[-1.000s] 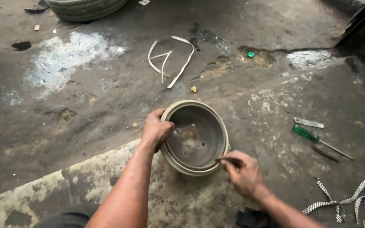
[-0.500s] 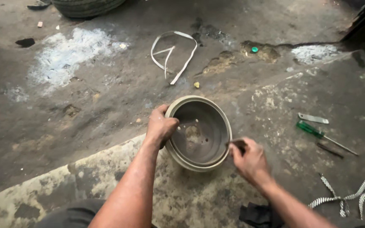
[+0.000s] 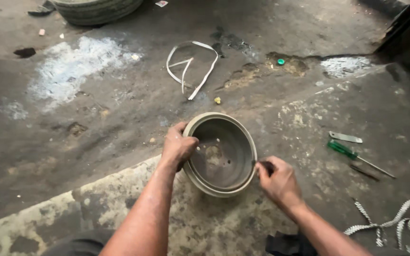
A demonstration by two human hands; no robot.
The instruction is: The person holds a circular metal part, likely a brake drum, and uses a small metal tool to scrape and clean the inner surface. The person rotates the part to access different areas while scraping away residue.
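A round grey metal drum, bowl-shaped with small holes in its base, sits tilted on the stained concrete floor. My left hand grips its left rim, thumb over the edge. My right hand is at the drum's right rim, fingers closed on a small dark tool whose tip touches the rim.
A green-handled screwdriver and a small flat metal piece lie to the right. A striped strap lies at the lower right, a bent white strip beyond the drum, and a tyre at the top.
My right hand has moved from the drum's inside front edge up to its right rim. The left hand keeps its hold on the left rim.
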